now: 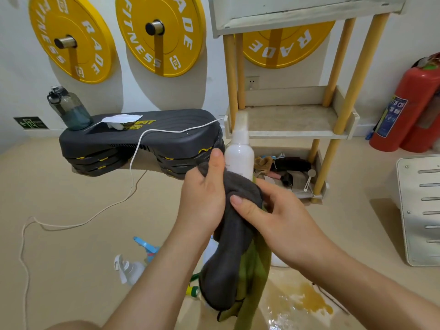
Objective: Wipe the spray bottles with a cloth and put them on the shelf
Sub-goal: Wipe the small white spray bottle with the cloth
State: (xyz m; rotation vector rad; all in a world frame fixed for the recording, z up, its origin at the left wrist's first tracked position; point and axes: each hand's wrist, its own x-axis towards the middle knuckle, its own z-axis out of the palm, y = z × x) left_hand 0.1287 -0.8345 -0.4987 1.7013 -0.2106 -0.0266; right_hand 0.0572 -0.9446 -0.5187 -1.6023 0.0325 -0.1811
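Observation:
A white spray bottle (239,151) with a clear cap stands upright in front of me, its lower half wrapped in a grey and green cloth (234,246). My left hand (204,194) grips the cloth around the bottle from the left, thumb up along its side. My right hand (266,210) presses the cloth from the right, thumb across the front. The cloth hangs down below both hands. Just behind the bottle is the wooden shelf (295,132), its middle level bare. On the floor below lie a white trigger spray bottle (129,270), a blue trigger sprayer (146,247) and a green-and-yellow bottle (192,290).
A black step platform (142,136) carries a dark water jug (70,108) and a white cable (133,167) that trails onto the floor. Red fire extinguishers (409,103) stand at the right. A white panel (421,208) leans nearby. A yellowish wet spill (302,298) marks the floor.

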